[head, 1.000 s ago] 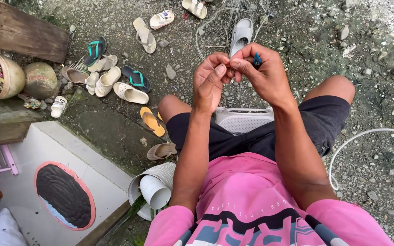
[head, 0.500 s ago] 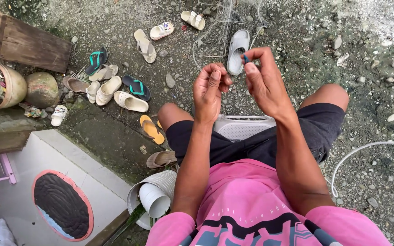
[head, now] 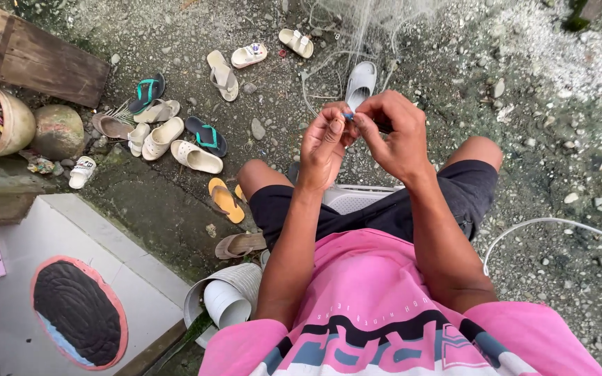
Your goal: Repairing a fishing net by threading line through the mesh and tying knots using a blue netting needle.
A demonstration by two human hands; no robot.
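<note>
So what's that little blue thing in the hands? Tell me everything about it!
Only a bit of the blue thing shows. It looks small, thin and bright blue, maybe plastic, but I can't tell what it is. It is pinched between the fingertips of the left hand and the right hand, held up above the knees. Fine pale net threads hang just behind.

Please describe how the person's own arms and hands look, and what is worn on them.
The left hand and right hand are bare, with no gloves, rings or watch visible. Both forearms are uncovered. A pink shirt with short sleeves and a dark printed band covers only the shoulders.
</note>
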